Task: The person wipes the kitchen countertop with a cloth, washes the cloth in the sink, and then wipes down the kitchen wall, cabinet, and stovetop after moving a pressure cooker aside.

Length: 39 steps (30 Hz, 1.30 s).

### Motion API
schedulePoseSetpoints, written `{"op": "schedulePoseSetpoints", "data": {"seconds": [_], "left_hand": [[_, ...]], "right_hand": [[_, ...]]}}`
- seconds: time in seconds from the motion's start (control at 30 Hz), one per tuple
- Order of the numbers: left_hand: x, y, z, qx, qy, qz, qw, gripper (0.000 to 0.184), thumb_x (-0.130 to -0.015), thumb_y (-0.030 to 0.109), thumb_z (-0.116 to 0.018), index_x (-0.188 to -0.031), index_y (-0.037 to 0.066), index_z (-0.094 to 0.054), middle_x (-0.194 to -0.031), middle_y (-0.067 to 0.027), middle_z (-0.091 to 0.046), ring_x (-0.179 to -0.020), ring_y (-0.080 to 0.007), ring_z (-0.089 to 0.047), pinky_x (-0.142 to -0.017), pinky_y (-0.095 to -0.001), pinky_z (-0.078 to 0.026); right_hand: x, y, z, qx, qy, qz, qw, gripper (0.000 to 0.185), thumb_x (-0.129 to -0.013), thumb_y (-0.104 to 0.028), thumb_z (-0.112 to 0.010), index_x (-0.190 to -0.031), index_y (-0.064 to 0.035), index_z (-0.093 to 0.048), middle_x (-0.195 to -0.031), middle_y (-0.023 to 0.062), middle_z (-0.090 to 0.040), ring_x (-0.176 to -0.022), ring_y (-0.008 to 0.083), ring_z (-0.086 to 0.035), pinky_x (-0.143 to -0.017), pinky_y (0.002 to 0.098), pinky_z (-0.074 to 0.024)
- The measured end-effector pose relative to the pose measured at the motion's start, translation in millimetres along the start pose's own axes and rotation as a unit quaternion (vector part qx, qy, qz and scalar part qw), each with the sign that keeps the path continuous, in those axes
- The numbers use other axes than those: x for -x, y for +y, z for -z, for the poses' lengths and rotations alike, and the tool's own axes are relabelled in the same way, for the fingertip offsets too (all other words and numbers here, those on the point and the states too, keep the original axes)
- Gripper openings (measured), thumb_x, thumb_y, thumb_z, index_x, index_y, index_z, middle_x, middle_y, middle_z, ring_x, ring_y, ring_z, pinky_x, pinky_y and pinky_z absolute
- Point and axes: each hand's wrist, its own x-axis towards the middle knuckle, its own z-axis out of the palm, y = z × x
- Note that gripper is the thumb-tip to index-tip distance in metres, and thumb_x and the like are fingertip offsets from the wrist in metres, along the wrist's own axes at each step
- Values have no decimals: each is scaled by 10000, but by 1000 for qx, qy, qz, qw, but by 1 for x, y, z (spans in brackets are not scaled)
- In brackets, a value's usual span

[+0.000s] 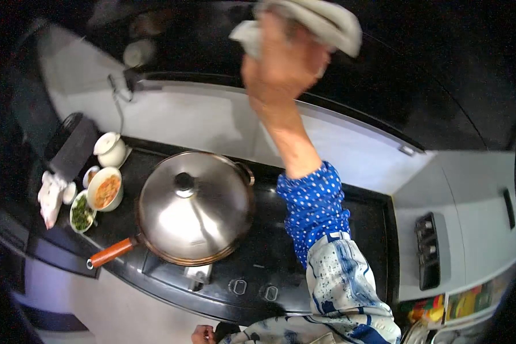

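My right hand (284,69) is raised high and grips a whitish cloth (327,23), which is blurred. Hand and cloth are up at the glossy black panel (395,86) above the stove; whether the cloth touches it I cannot tell. Only a small part of my left hand (203,334) shows at the bottom edge, low by my body, and its fingers are mostly hidden. Below my raised arm, a wok (235,255) with a wooden handle (112,253) sits on the black stove (269,252), covered by a shiny steel lid (206,221) with a black knob.
Left of the wok stand a bowl of orange-brown pieces (106,192), a bowl of chopped greens (82,215) and a white lidded pot (110,150). A pale crumpled bag (51,198) lies farther left. Grey cabinets (450,206) with a black socket strip (427,249) are at right.
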Motion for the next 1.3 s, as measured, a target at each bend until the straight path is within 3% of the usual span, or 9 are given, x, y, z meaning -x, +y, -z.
{"op": "schedulePoseSetpoints", "data": {"seconds": [0.23, 0.43, 0.6, 0.73, 0.8, 0.87, 0.9, 0.97, 1.3], "left_hand": [[42, -36, 26, 5, 89, 4, 996, 111, -859, 122, -482, -835, 62, -573, -565, -66, -552, -436, -158, -490, -426, -302, -410], [51, -77, 15, -73, 12, 27, 997, 79, -796, 70, -512, -772, 22, -571, -600, -86, -574, -516, -178, -566, -480, -290, -449], [38, -63, 6, -43, -54, 120, 990, 166, -796, 129, -514, -725, 2, -594, -765, -163, -618, -618, -293, -598, -615, -388, -480], [24, -32, 2, 9, -72, 71, 995, 215, -822, 133, -475, -714, -20, -582, -690, -173, -611, -574, -276, -601, -570, -371, -478], [19, -40, -3, 3, -97, 51, 994, 224, -829, 133, -465, -719, -22, -584, -661, -174, -605, -579, -267, -605, -560, -362, -477], [22, -70, -9, -3, -67, 105, 992, 223, -830, 137, -459, -725, -8, -592, -639, -162, -599, -571, -258, -605, -551, -348, -473], [20, -72, -9, 4, -75, 236, 969, 200, -811, 131, -464, -718, 17, -600, -666, -150, -601, -577, -259, -606, -570, -355, -475], [27, -109, -15, -8, -93, 124, 988, 181, -808, 137, -475, -726, 34, -600, -671, -124, -596, -579, -239, -607, -561, -354, -477], [32, -76, -12, 35, -71, 62, 995, 49, -759, 32, -571, -729, -7, -564, -611, -90, -589, -527, -182, -607, -464, -304, -494]], "right_hand": [[84, -126, -120, -98, -163, 258, 947, 162, -667, -155, -575, -791, -74, -641, -880, 57, -518, -882, 226, -459, -721, 401, -364], [116, 9, -28, -49, -355, 333, 872, 257, -703, -139, -554, -943, -54, -596, -1051, 93, -500, -1005, 238, -467, -806, 452, -369], [112, 193, 118, 100, -373, 273, 881, 172, -704, -114, -540, -867, -152, -580, -833, 63, -499, -822, 249, -496, -687, 428, -373], [104, 268, 219, 184, -290, -51, 938, 336, -697, 24, -610, -1024, -34, -554, -925, 131, -588, -879, 308, -552, -735, 436, -446], [149, 330, 254, -44, -179, -529, 828, 237, -784, -46, -564, -1016, -10, -526, -945, 107, -581, -908, 258, -564, -757, 423, -474], [147, 332, 264, -176, 16, -734, 656, 198, -875, -162, -504, -999, -8, -504, -993, 84, -561, -959, 211, -557, -797, 415, -488], [151, 342, 260, -247, 23, -732, 635, 226, -889, -220, -473, -1009, -31, -498, -1006, 82, -554, -970, 211, -551, -819, 417, -482], [144, 332, 229, -338, -12, -696, 633, 321, -928, -293, -326, -1107, -72, -475, -1102, 102, -540, -1043, 247, -527, -907, 482, -432], [174, 67, 22, -420, 12, -718, 556, 685, -880, -437, -491, -1389, -131, -149, -1381, 91, -289, -1255, 242, -297, -1029, 391, -283]]}}
